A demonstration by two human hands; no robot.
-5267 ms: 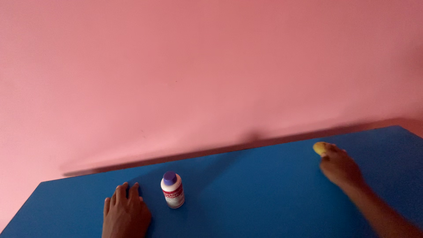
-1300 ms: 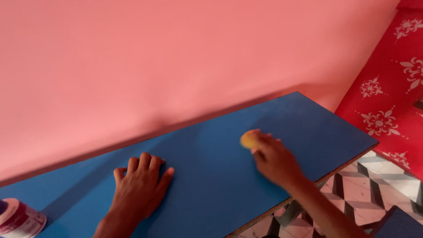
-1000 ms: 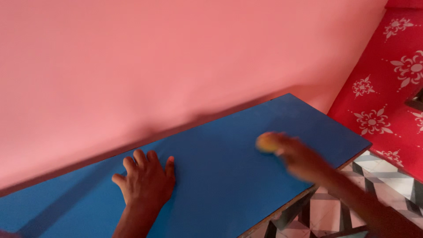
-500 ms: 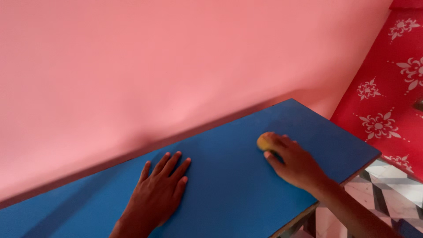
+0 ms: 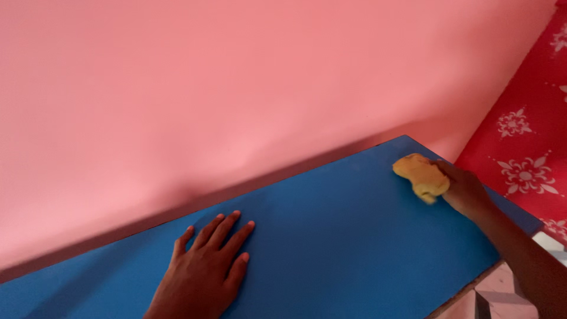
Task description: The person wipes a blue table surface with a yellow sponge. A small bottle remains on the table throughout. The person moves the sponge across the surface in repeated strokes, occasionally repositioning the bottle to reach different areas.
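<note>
Fingers of the left hand lie spread apart and flat, palm down, on the counter; those of the right hand are clamped on a yellow cloth. Behind everything a plain pink wall fills most of the view and meets the back edge of the counter. To the right hangs a red cloth with white flower patterns, reaching down beside the counter's far right corner. Next in size, the blue counter runs from the lower left to that corner, its top bare apart from the hands and what they hold. The left hand rests near the front edge, well apart from the right hand, whose forearm crosses the right edge of the counter. Smallest, the yellow cloth sits crumpled on the counter top near the far right corner, pressed under the right fingertips.
</note>
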